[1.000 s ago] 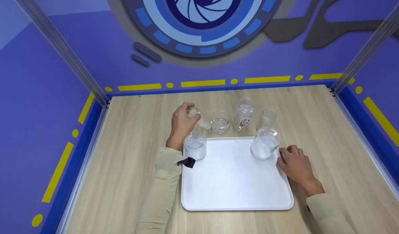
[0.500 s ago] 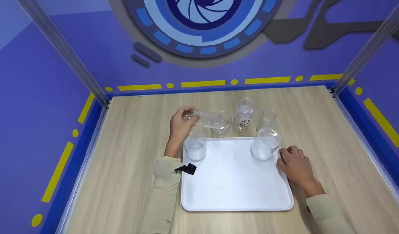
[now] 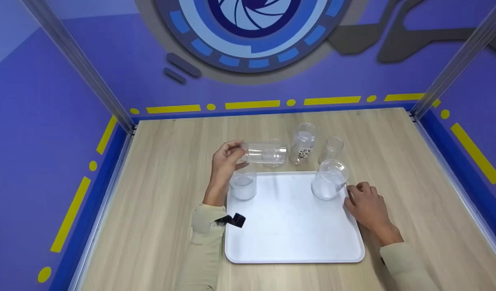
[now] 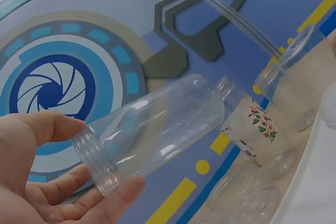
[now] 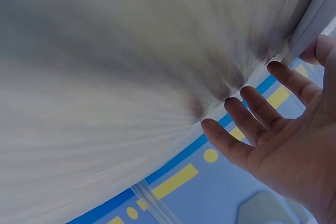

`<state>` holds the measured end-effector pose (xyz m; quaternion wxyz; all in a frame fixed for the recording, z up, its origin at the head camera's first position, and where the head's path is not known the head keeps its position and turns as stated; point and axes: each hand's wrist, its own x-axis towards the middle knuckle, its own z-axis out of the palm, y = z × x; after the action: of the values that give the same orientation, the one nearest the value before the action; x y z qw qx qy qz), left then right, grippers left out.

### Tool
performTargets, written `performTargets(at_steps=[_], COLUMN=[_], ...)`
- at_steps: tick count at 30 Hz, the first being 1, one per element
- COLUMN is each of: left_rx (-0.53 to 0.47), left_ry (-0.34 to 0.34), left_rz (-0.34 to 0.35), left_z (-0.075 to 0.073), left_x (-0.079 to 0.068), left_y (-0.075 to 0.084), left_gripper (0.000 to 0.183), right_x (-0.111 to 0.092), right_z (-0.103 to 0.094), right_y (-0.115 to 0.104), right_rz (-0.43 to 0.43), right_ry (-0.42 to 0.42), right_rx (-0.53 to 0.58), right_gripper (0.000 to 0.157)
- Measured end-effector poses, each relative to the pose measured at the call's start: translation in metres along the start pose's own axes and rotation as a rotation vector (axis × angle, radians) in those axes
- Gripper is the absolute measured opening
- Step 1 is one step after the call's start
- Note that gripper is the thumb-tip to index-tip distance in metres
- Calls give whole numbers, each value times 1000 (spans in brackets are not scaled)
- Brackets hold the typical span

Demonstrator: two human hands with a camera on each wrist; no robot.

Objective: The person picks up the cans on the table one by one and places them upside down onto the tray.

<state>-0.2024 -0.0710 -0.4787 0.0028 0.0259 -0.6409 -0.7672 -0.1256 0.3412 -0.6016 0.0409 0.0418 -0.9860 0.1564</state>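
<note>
A clear, wide-necked bottle (image 3: 264, 152) lies level in the air, its base pointing right. My left hand (image 3: 224, 165) grips it by the threaded neck, thumb on one side and fingers on the other, as the left wrist view shows. Behind it, partly covered, a short clear glass (image 3: 275, 163) stands on the table. My right hand (image 3: 369, 208) rests beside the right edge of the white tray (image 3: 296, 230). In the right wrist view its spread fingertips (image 5: 210, 127) touch the wooden tabletop, and nothing is held.
Two clear glasses stand at the tray's far corners, a left glass (image 3: 243, 186) and a right glass (image 3: 329, 180). Behind the tray are a tall flower-printed glass (image 3: 303, 143) and a slim clear glass (image 3: 334, 148). Blue-purple panels (image 3: 110, 48) enclose the wooden table (image 3: 159, 182).
The bottle has swung from pointing away, nearly end-on, to lying sideways with its base to the right. My left hand has shifted slightly nearer. My right hand stays put.
</note>
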Motion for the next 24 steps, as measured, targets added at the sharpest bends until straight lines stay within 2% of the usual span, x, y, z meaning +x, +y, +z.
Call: performTargets(at_steps=[6,16,24], left_rx=[-44,-111,-142], left_ry=[0,8,3], left_rz=[5,-58,-49], left_z=[0,1,1], left_x=[-10,-22,-31], left_y=[-5,-15,-20], left_gripper=[33,34,35], right_x=[0,2,0], right_z=[-2,0,0], right_y=[-1,-1,-2], right_rz=[8,7,17], right_ry=[1,18,22], right_rx=[6,15,47], right_gripper=[37,37,37])
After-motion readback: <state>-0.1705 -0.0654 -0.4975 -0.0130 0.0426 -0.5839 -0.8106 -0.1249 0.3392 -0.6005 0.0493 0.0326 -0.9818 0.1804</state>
